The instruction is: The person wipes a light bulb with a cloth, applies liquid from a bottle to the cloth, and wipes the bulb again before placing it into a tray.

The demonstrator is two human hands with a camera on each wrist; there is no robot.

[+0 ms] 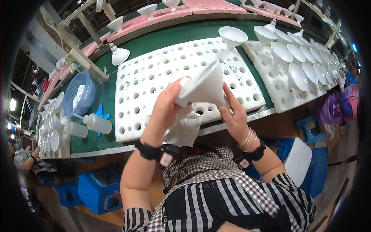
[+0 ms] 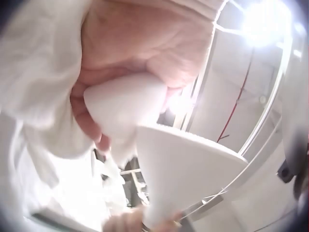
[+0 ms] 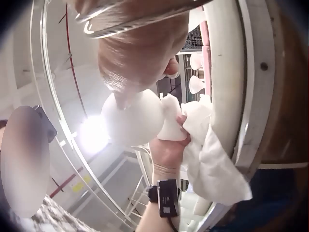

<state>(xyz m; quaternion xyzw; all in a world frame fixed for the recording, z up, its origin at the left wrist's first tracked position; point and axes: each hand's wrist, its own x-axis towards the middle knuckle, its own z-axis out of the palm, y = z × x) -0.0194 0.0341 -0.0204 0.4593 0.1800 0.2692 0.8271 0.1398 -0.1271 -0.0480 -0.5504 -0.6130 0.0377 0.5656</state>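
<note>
Both hands meet around a white cone-shaped lamp shell [image 1: 205, 86], its wide rim tilted up and to the left. My right hand [image 1: 235, 114] grips its narrow neck with fingers and thumb. In the left wrist view this shell [image 2: 181, 164] flares up from the right hand's fingers. My left hand [image 1: 166, 101] holds a white cloth [image 1: 184, 129] that hangs down, also seen beside its wrist in the right wrist view, the cloth [image 3: 210, 162] draping loosely. A smooth white piece [image 2: 126, 100] lies in its curled palm; I cannot tell whether it is folded cloth or a second shell.
Below the hands lies a white foam board [image 1: 154, 79] full of holes. One lamp shell [image 1: 232, 35] stands at its far edge, and a second board [image 1: 266, 65] with many shells is on the right. A blue basket [image 1: 79, 94] and squeeze bottle [image 1: 98, 123] stand left.
</note>
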